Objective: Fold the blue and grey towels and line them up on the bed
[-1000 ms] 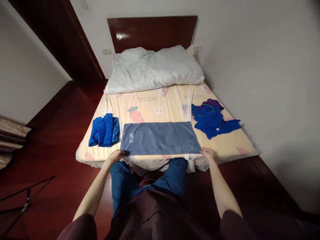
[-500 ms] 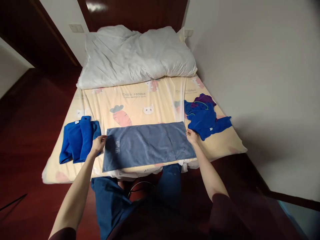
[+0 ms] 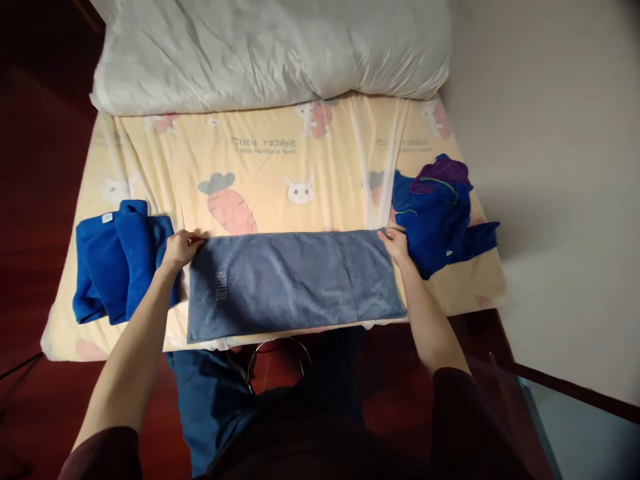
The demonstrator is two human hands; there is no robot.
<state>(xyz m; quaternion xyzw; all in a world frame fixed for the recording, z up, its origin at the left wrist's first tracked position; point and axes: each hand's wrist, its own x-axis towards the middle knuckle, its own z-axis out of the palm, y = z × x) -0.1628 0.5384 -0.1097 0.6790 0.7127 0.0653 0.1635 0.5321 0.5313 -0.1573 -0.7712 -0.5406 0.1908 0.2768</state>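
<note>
A grey-blue towel [image 3: 295, 283] with small white lettering near its left end lies spread lengthwise along the front edge of the bed. My left hand [image 3: 181, 249] pinches its far left corner. At the far right corner, my right hand [image 3: 395, 244] has its thumb and fingers closed on the towel edge. Folded bright blue towels [image 3: 117, 263] lie just left of my left hand. Beyond my right hand sits a loose heap of blue cloths [image 3: 435, 227] with a purple cloth [image 3: 443, 177] on top.
The bed is covered by a yellow sheet [image 3: 270, 193] printed with carrots and rabbits. A big white quilt [image 3: 270, 53] lies folded across its head end. A pale wall [image 3: 560, 167] rises on the right. Dark red floor [image 3: 30, 220] shows on the left.
My view has tipped down and come closer to the bed. Both hands have shifted from the towel's side edges up to its far corners.
</note>
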